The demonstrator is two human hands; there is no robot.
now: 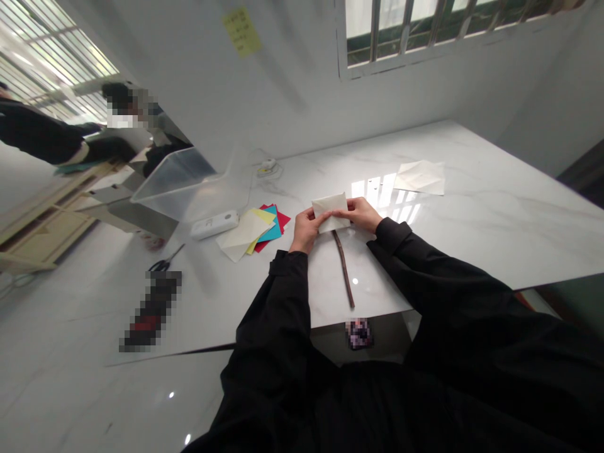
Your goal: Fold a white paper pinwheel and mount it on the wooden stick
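Holding the centre of your view, your left hand (306, 229) and your right hand (359, 214) are both closed on a folded cream paper (329, 211), gripping it from either side with the fingers wrapped over its edges. Your black sleeves (283, 302) fill the foreground! Just below that paper, a thin brown stick (344, 270) lies on the white marble table (476, 220), angled back toward you. Moving out to your left, you've got a fan of coloured paper (250, 233), cream and yellow over teal and red, with a white plastic box (214, 224) right beside it. Further left, black-handled scissors (165, 261) sit just above a pixelated object (151, 311), too blurred to name. Over to your right, a loose cream sheet (419, 177) lies flat on the marble. Farther up, there's a small white cable coil (267, 167), and a clear plastic bin (174, 185) stands at the table's left end. Beyond that bin, a person in dark clothes (42, 132) stands well apart from you. On the far wall, you have a yellow sticky note (241, 31) and a barred window (425, 28).
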